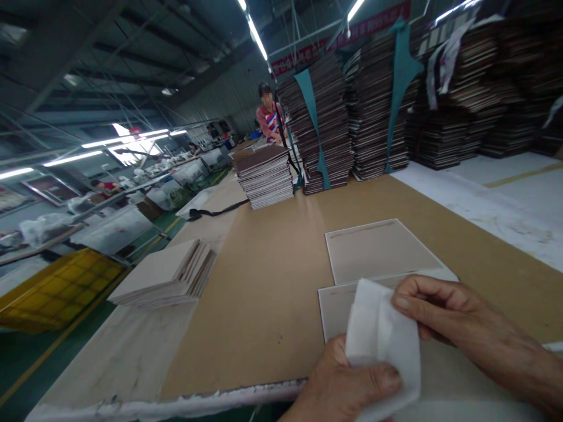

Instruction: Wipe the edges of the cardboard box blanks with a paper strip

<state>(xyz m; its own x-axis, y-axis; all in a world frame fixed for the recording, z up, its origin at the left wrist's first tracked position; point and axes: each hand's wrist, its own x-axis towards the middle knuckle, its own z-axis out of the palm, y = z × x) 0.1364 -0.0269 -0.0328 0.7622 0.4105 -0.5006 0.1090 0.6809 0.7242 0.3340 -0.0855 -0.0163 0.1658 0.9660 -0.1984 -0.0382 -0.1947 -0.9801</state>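
My left hand (pixel 352 384) is closed around the lower part of a folded white sheet (pixel 382 328) that looks like cloth or soft paper, the thumb lying across its front. At the sheet's upper right edge, my right hand (pixel 444 308) pinches it between thumb and fingers. Behind the sheet lies a flat beige panel (pixel 334 302) with a pale edge, partly hidden by the sheet and my hands. Farther back, another beige panel (pixel 378 249) lies flat on the brown tabletop (pixel 272 281), its near edge meeting the first.
A stack of beige boards (pixel 158 272) sits at the left of the table. Beyond stand a shorter pile of dark-topped panels (pixel 266 179) and tall strapped stacks (pixel 325 129). A person (pixel 269 117) is behind them. A yellow crate (pixel 57 287) is on the left.
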